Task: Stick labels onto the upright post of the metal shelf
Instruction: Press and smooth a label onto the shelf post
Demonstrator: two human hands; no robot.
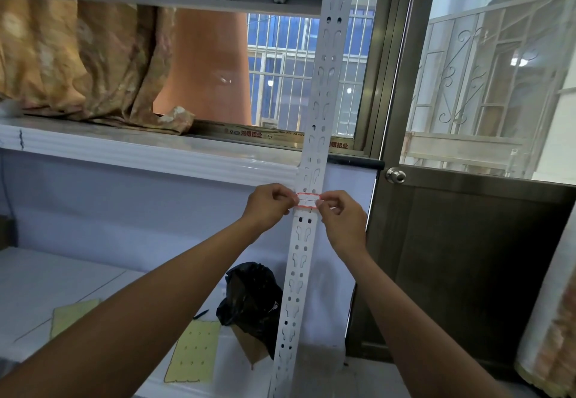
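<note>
Label held crosswise on the post, one hand at each end

Just left of centre frame, the left hand (268, 206) pinches the left end of the label (308, 200) (white, red-bordered). The label lies at centre frame with its long axis horizontal, square across the vertical upright post (315, 136), and spans roughly the width of the post's face. Just right of it, the right hand (339, 218) pinches the other end, so both hands stand equally close. Whether the label already touches the metal cannot be told. The next move likely calls for pressing it straight forward onto the post while keeping it level. A yellow backing sheet (194, 351) lies at lower left.
</note>
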